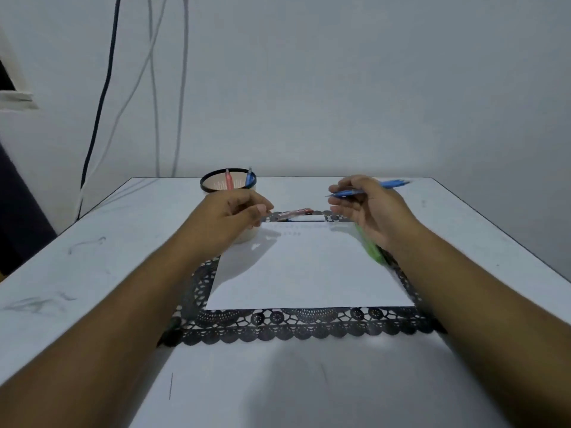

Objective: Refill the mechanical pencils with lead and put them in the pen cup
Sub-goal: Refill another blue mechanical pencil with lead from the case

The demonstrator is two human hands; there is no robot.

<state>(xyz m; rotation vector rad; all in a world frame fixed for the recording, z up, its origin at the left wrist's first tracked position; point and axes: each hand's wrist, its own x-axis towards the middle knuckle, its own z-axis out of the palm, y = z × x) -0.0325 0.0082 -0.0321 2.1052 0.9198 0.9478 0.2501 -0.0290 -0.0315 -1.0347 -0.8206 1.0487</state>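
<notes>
My right hand (367,208) holds a blue mechanical pencil (392,184) level above the table, tip pointing left. My left hand (230,216) hovers in front of the pen cup (213,183), its thumb and fingers drawn together near a small red lead case (296,212) lying at the far edge of the paper; whether it touches the case is unclear. The cup is beige with a black rim and holds a pink pencil (229,179) and a blue pencil (249,177). A green pencil (369,247) lies under my right wrist.
A white sheet of paper (306,270) lies on a black lace mat (293,322) in the middle of the pale table (92,273). Cables (105,88) hang down the wall at the back left. The table's right edge runs close by my right arm.
</notes>
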